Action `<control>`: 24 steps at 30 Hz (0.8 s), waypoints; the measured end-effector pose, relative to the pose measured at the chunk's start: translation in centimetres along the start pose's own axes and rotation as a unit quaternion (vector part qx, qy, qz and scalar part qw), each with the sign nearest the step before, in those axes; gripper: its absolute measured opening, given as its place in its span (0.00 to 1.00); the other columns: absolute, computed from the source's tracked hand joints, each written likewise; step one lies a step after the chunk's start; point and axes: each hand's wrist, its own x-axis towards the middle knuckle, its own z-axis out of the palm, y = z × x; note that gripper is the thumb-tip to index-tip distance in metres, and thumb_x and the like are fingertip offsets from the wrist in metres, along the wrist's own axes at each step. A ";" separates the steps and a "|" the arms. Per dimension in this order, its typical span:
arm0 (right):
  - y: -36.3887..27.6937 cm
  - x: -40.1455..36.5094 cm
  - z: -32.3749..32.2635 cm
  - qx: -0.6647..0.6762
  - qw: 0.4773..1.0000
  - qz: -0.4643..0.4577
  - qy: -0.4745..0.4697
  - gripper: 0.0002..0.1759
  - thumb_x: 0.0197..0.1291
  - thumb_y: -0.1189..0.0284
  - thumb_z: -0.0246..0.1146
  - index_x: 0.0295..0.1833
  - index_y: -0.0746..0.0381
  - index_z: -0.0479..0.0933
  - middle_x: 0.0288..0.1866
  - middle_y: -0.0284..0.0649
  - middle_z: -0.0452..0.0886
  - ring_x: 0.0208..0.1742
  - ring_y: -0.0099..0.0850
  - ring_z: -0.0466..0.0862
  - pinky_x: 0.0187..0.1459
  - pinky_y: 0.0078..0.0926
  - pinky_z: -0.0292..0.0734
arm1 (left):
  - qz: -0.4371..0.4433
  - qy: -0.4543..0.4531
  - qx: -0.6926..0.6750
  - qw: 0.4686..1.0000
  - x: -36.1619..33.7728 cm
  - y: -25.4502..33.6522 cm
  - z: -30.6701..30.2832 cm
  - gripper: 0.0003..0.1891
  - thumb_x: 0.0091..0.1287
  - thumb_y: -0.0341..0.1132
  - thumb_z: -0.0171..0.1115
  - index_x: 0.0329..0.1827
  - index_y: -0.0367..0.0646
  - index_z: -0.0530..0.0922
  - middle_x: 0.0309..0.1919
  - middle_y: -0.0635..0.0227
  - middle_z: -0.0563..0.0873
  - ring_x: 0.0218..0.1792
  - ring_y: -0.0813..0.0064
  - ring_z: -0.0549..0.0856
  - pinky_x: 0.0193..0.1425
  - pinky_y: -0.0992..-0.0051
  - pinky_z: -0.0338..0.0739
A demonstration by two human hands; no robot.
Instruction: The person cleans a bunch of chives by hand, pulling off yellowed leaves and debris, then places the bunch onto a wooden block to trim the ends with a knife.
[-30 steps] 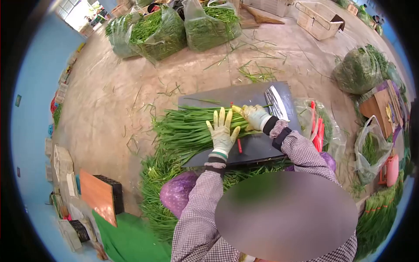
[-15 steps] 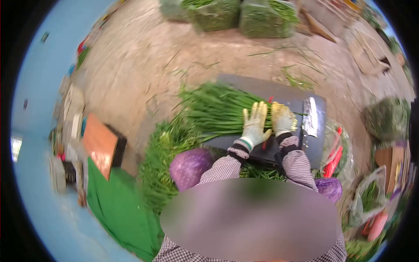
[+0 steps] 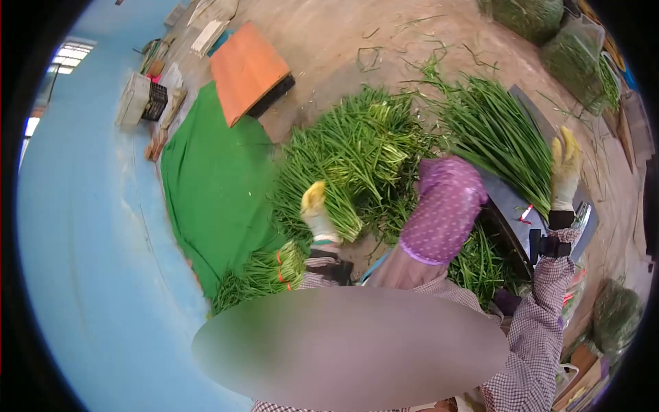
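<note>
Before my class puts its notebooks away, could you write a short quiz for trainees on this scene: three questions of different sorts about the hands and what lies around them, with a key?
1. Multiple choice. What is the left hand closest to?
A) the blue wall
B) the heap of green stalks
C) the orange panel

2. True or false? The right hand is beside the bunch of long leaves on the dark board.

3. Fill in the missing colour. The dotted cover between the two hands is ____.

Key: 1. B; 2. True; 3. purple.
</note>
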 end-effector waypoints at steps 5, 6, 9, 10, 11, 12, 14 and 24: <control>-24.2 3.9 -0.3 0.378 0.915 -0.016 -0.140 0.14 0.68 0.75 0.63 0.58 0.64 0.80 0.56 0.41 0.83 0.59 0.32 0.81 0.64 0.28 0.73 | -0.257 -0.063 -0.037 0.964 1.3 -15.0 -7.8 0.13 0.74 0.42 0.62 0.50 0.42 0.82 0.45 0.63 0.89 0.41 0.71 0.88 0.41 0.73 0.82; -27.4 3.5 0.1 0.422 0.890 -0.028 -0.169 0.14 0.67 0.76 0.64 0.58 0.64 0.80 0.55 0.40 0.83 0.58 0.31 0.81 0.63 0.28 0.74 | -0.308 -0.049 -0.061 0.948 0.7 -15.1 -4.7 0.12 0.74 0.40 0.62 0.49 0.41 0.82 0.41 0.64 0.88 0.35 0.72 0.87 0.34 0.76 0.80; -33.4 -0.1 2.1 0.518 0.824 -0.023 -0.230 0.14 0.64 0.78 0.66 0.55 0.64 0.81 0.52 0.41 0.84 0.53 0.33 0.83 0.59 0.28 0.77 | -0.381 -0.113 0.117 0.910 2.2 -21.5 2.6 0.24 0.62 0.53 0.73 0.47 0.40 0.81 0.34 0.68 0.86 0.28 0.75 0.83 0.31 0.73 0.78; -34.3 -0.9 2.2 0.544 0.799 0.003 -0.256 0.15 0.62 0.79 0.67 0.55 0.64 0.81 0.50 0.41 0.85 0.52 0.34 0.84 0.56 0.29 0.78 | -0.382 -0.094 0.201 0.897 2.2 -23.5 4.7 0.30 0.61 0.54 0.74 0.52 0.37 0.78 0.35 0.63 0.87 0.29 0.73 0.85 0.31 0.70 0.79; -34.4 -1.0 2.1 0.467 0.842 -0.071 -0.259 0.15 0.60 0.77 0.68 0.53 0.63 0.82 0.48 0.43 0.85 0.50 0.39 0.85 0.54 0.31 0.79 | -0.392 -0.048 0.198 0.897 2.1 -29.5 6.5 0.30 0.63 0.53 0.72 0.55 0.36 0.76 0.36 0.59 0.88 0.29 0.71 0.86 0.30 0.68 0.79; -34.4 -1.6 2.2 0.435 0.852 -0.071 -0.282 0.14 0.59 0.75 0.68 0.52 0.62 0.82 0.48 0.44 0.85 0.50 0.42 0.85 0.52 0.33 0.80 | -0.403 -0.004 0.197 0.894 2.1 -34.2 7.5 0.30 0.65 0.51 0.70 0.57 0.36 0.74 0.38 0.55 0.88 0.29 0.69 0.86 0.30 0.66 0.80; -33.9 -1.6 2.0 0.385 0.866 -0.091 -0.306 0.12 0.61 0.74 0.67 0.50 0.62 0.83 0.48 0.44 0.85 0.50 0.43 0.85 0.53 0.35 0.80 | -0.492 -0.043 0.113 0.862 1.2 -26.2 8.7 0.23 0.70 0.46 0.65 0.56 0.37 0.71 0.36 0.53 0.89 0.28 0.67 0.87 0.29 0.66 0.80; -37.5 -4.7 8.9 0.430 0.825 -0.090 -0.355 0.09 0.65 0.72 0.64 0.49 0.62 0.83 0.43 0.42 0.85 0.43 0.42 0.85 0.48 0.34 0.80 | -0.097 -0.009 -0.032 0.995 -1.9 -11.9 -2.5 0.18 0.80 0.42 0.52 0.64 0.41 0.73 0.24 0.78 0.73 0.23 0.86 0.71 0.28 0.82 0.67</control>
